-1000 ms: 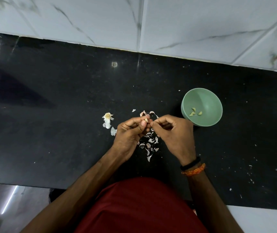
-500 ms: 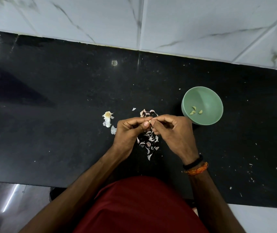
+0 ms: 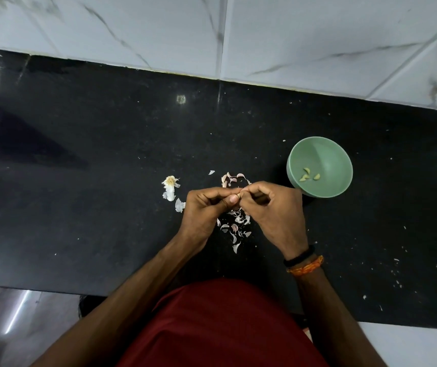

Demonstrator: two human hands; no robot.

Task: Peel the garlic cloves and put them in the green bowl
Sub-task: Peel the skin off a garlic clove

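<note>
Garlic was the business at hand, and one small clove (image 3: 238,195) sat pinched between both sets of fingertips at the middle of the black counter (image 3: 93,207). From the head view, the left hand (image 3: 206,207) was curled shut around the clove, thumb pressed on it, while the right hand (image 3: 273,210) closed on the same clove from the other side, thumb and forefinger nipping its tip. Only a sliver of the clove showed between them, so I could not tell how much skin was left on it.

Beneath and between the hands lay a scatter of peels (image 3: 235,226), pale and pinkish, with a few more just past the knuckles at twelve o'clock. At about nine o'clock from the hands rested the root stub (image 3: 170,182) with some larger papery bits beside it.

The bowl (image 3: 336,154) stood at two o'clock from the hands, just beside the right one, upright on the counter. Three peeled cloves (image 3: 308,175) lay near its bottom, close together.

A black band (image 3: 300,256) and an orange thread (image 3: 307,266) circled the right wrist. White marbled tiles (image 3: 318,35) ran along the counter's far edge at twelve o'clock, and a red shirt (image 3: 225,327) filled the view at six.
</note>
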